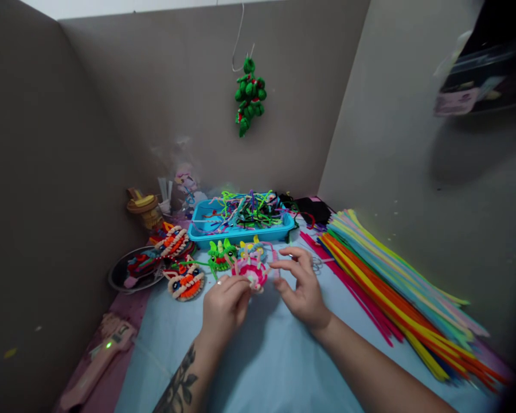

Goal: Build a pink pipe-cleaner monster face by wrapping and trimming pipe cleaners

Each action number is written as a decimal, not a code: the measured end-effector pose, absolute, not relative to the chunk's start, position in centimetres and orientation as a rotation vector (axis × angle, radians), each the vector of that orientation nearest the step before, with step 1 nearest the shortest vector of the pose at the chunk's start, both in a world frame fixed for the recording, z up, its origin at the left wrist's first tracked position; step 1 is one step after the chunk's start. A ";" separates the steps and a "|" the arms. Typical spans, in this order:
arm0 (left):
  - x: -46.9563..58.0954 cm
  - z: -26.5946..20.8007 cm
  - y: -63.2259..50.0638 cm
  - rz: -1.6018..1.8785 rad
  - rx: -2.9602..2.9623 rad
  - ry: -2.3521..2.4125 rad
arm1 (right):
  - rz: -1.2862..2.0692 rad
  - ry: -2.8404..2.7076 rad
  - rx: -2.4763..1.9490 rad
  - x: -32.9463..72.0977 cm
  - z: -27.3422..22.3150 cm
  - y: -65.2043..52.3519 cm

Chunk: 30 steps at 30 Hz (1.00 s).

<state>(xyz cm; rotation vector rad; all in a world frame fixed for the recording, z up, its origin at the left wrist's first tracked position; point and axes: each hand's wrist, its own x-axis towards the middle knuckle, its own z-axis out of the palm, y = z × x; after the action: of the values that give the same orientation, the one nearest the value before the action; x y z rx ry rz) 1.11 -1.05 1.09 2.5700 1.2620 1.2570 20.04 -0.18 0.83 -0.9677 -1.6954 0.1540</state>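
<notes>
My left hand (226, 304) is closed, thumb and fingers pinching the lower left edge of a round pink and white pipe-cleaner piece (258, 274). Several short ends stick out around its rim. To its right, my right hand (301, 285) has its fingers apart and curved. Its fingertips are close to a pale pink strand (276, 252) that rises beside the piece; whether they touch it I cannot tell. Just behind lie a green pipe-cleaner figure (222, 255) and a blue and yellow one (253, 248), partly hidden. An orange and cream figure (186, 281) rests left of my left hand.
A blue tray (241, 235) of tangled pipe-cleaner pieces stands at the back. Long coloured pipe cleaners (395, 287) lie in bundles on the right. At left are a metal bowl (119, 281) and a pink glue gun (98, 367). A green ornament (250, 97) hangs on the back wall.
</notes>
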 end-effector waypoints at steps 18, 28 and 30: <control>0.6 0.9 -1.4 1.486 2.854 1.229 | -0.085 -1.947 -0.980 18.4 1.2 -1.3; 0.5 0.3 0.7 1.302 1.988 1.569 | -0.003 -1.924 -0.998 18.5 -0.4 0.5; 0.6 0.4 0.8 1.278 1.921 1.494 | -0.017 -1.936 -0.976 18.5 -0.5 0.5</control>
<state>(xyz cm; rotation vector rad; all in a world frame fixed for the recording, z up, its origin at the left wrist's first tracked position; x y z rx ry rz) 0.61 0.82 0.42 1.9205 1.4941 1.2784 18.50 0.47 -0.48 -0.9762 -1.9359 -0.0166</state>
